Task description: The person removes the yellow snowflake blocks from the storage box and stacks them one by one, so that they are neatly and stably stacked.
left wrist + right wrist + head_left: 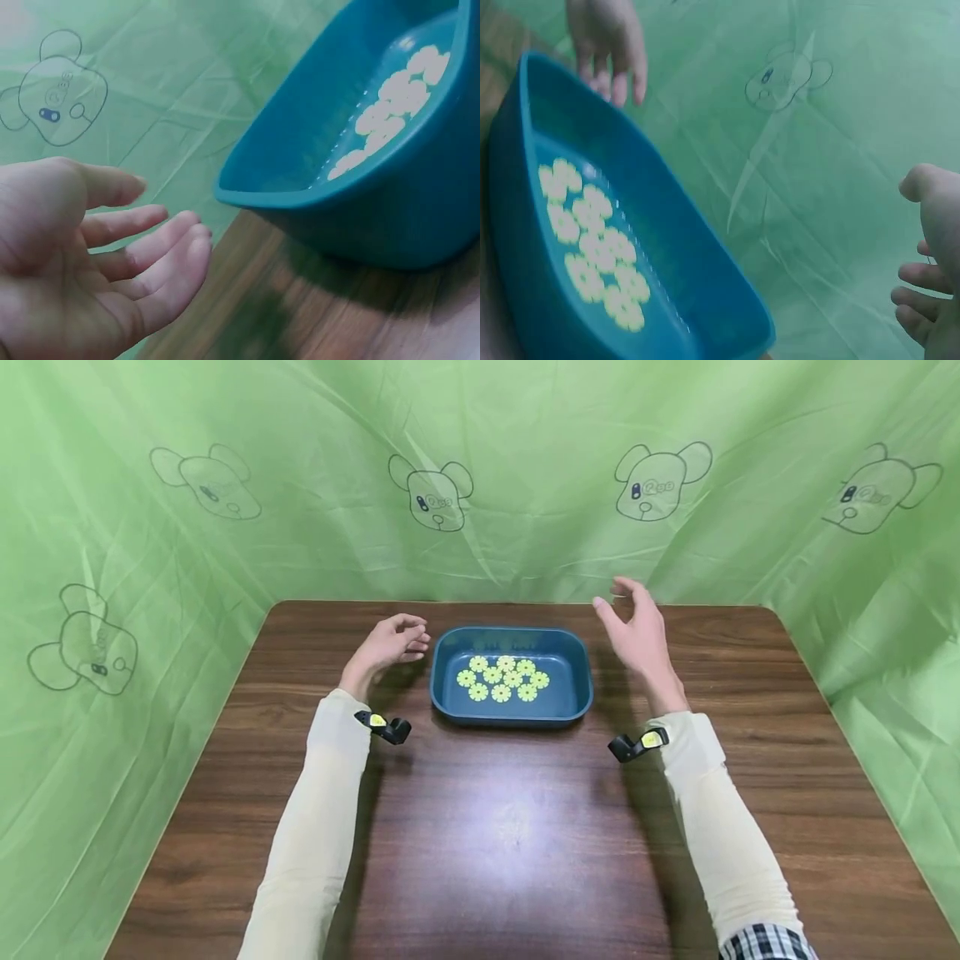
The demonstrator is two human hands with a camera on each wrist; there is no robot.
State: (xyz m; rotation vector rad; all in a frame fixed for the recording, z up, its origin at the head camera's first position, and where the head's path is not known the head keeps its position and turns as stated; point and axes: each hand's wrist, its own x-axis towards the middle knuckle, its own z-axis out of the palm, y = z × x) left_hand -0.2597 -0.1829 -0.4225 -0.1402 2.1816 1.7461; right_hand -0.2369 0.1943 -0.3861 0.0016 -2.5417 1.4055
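Holds nothing in the left hand, thumb apart from loosely curved fingers, just beside the blue tub. Rests on the table between both hands, seemingly for reach from either side; bears yellow flower shapes inside. Holds nothing in the right hand, thumb spread from fingers.

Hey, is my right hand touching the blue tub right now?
Apart: the right wrist view shows your right hand clear of the blue tub, with green curtain visible between them.
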